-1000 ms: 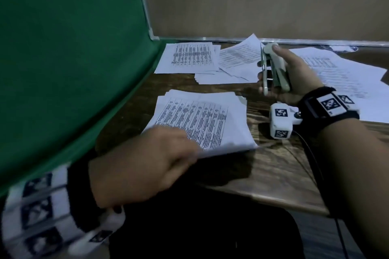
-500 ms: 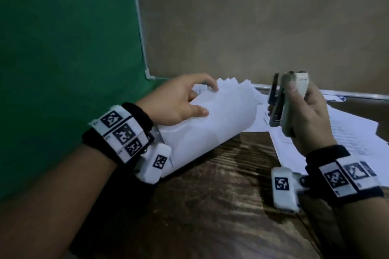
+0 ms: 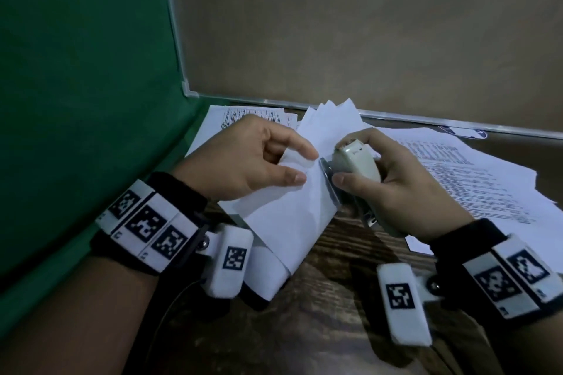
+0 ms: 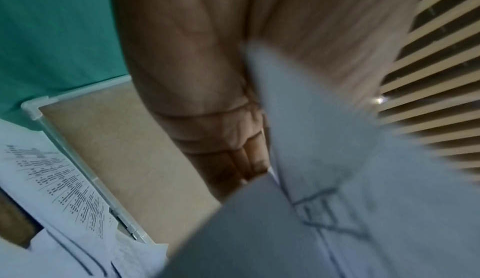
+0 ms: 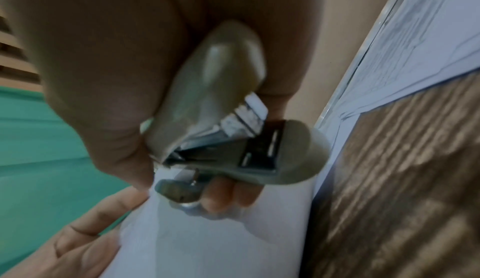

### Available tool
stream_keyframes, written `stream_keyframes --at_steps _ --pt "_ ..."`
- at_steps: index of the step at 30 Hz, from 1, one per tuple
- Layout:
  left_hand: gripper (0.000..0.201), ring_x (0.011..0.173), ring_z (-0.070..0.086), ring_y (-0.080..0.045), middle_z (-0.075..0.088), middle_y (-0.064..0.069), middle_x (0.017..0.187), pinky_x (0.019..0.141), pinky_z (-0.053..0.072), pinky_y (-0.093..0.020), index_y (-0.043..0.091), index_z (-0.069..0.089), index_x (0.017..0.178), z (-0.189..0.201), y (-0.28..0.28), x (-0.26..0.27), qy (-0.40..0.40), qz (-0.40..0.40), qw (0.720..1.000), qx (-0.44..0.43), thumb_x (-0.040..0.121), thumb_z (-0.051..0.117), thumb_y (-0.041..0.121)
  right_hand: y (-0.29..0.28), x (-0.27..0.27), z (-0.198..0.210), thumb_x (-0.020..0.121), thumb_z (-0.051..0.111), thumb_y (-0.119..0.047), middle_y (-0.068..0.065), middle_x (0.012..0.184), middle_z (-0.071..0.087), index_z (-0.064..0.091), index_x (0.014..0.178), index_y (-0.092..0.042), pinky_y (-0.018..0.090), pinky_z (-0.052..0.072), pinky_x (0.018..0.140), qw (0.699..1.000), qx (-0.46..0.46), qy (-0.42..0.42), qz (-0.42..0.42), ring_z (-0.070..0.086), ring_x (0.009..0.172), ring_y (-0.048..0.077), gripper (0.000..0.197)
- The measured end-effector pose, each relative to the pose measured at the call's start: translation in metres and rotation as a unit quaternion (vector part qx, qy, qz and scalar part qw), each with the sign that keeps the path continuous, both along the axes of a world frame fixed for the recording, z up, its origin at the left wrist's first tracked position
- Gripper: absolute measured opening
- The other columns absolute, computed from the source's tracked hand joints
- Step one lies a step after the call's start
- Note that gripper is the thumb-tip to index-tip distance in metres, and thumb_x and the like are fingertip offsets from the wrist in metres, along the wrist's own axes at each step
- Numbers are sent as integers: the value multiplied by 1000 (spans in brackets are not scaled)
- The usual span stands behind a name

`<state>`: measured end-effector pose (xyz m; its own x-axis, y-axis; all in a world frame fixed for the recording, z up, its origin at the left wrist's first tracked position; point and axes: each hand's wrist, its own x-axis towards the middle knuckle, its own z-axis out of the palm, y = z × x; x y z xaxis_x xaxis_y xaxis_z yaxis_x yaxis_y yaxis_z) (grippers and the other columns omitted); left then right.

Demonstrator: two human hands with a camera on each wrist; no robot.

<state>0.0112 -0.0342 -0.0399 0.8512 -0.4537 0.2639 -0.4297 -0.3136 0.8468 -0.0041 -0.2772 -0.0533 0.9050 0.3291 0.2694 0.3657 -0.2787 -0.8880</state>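
The stapler (image 3: pixel 356 161) is gripped in the right hand (image 3: pixel 405 189), its mouth brought against the edge of a sheaf of papers (image 3: pixel 292 216) pinched by the left hand (image 3: pixel 243 161). The sheets are fanned (far corners uneven), so some could be missed by the staple; the left fingertips, close by, could be nipped. A dark wooden table (image 3: pixel 335 298) is strewn with printed sheets (image 3: pixel 475 179) and backed by a green board (image 3: pixel 76 100) and a tan wall (image 3: pixel 365 24).

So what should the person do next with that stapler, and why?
Likely slip the paper stack edgewise into the stapler: the right hand holds it gaping beside the stack, which the left hand pinches, and no sheet shows inside it.
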Motion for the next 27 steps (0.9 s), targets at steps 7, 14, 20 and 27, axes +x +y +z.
stream_keyframes --at_steps 7,14,20,27 --pt "32 53 45 -5 49 19 55 58 43 -20 19 78 111 -6 -9 -9 -2 35 999 12 84 82 2 -4 -5 -3 92 76 -26 -9 90 72 66 117 -29 26 54 63 988 -123 -95 2 66 71 9 28" --pt "29 91 78 -26 81 -5 97 90 61 -52 15 77 107 -4 -11 -12 10 58 998 -9 83 81 0 -6 -2 -7 91 74 -33 -11 90 73 65 118 -33 43 58 77 974 -178 -133 -46 69 82 11 29" --pt "33 96 78 -25 81 -3 100 93 60 -56 16 76 111 -5 -19 -18 18 53 998 -6 87 77 -6 -5 -6 -5 88 73 -43 -12 87 74 67 121 -32 38 57 72 966 -187 -165 -69 70 79 8 35" --pt "32 85 78 -20 82 -1 93 89 62 -48 18 77 110 -2 -20 -19 21 70 997 6 86 78 -4 -6 -4 -6 89 76 -41 -13 96 76 68 128 -32 35 59 78 963 -193 -172 -74 71 87 5 41"
